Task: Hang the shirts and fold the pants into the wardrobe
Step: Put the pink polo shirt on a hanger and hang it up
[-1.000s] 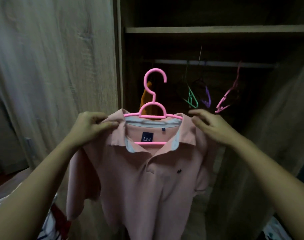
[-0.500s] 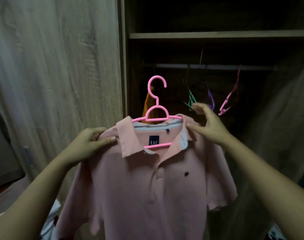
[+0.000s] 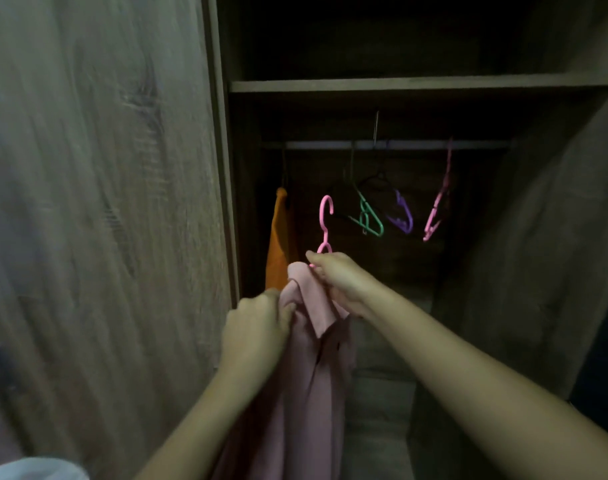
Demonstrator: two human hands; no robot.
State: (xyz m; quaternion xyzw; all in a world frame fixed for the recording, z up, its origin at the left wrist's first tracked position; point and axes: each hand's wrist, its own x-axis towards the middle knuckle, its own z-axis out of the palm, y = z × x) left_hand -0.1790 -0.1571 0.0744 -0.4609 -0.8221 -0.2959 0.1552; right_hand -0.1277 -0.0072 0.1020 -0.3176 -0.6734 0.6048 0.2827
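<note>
A: Where is the pink shirt (image 3: 309, 368)?
B: It is in front of the open wardrobe (image 3: 392, 86), turned edge-on. It hangs on a pink hanger (image 3: 325, 220) and drops down between the two arms.
A: What is the right hand (image 3: 340, 284) doing?
B: Its fingers are curled tight around the hanger at the top of the shirt. The hook pokes up above the hand, below the rail (image 3: 396, 144), not on it.
A: And the left hand (image 3: 257, 327)?
B: Its fingers pinch the shirt cloth on the near side, just below the collar.
A: What else is inside?
B: An orange shirt (image 3: 278, 244) hangs at the left, near the pink one. A green hanger (image 3: 368, 216), a purple hanger (image 3: 401, 213) and another pink hanger (image 3: 437, 206) hang bare on the rail. The big wooden door (image 3: 98, 202) is at the left.
</note>
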